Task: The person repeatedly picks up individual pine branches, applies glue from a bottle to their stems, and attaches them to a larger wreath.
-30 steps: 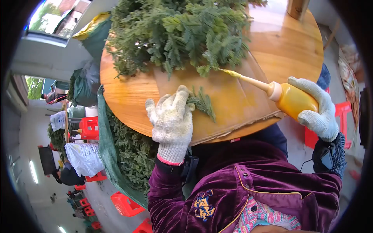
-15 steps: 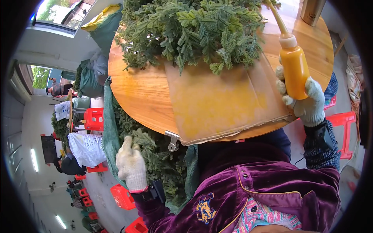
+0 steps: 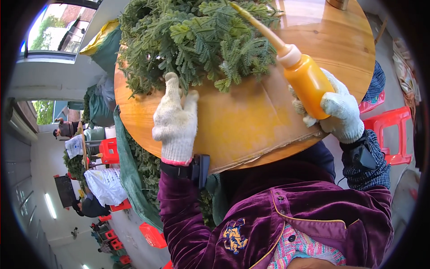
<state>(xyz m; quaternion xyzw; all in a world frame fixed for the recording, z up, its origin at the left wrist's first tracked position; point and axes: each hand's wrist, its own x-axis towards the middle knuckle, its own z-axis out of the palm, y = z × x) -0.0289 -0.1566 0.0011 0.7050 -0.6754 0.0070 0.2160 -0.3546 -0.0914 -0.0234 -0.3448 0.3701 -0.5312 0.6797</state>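
A squeeze bottle (image 3: 307, 85) with orange-yellow contents and a long tapered nozzle is gripped in my gloved right hand (image 3: 342, 107). It tilts, nozzle pointing up and to the left, over a sheet of cardboard (image 3: 251, 125) stained yellow. My left hand (image 3: 177, 123), in a white knit glove, is over the cardboard's left edge. Its fingers are apart and reach toward a heap of green artificial fir sprigs (image 3: 197, 40); I see nothing held in it. The heap lies across the far side of a round wooden table (image 3: 331, 40).
A green sack (image 3: 148, 175) of more sprigs stands at the table's left edge. At right is a red stool (image 3: 392, 134); a metal cup (image 3: 338, 3) sits at the far edge. White bags (image 3: 105, 186), red stools and other people are farther left.
My left hand has risen from the sack of sprigs to the table, near the heap. My right hand has brought the bottle leftward, tilting its nozzle further left.
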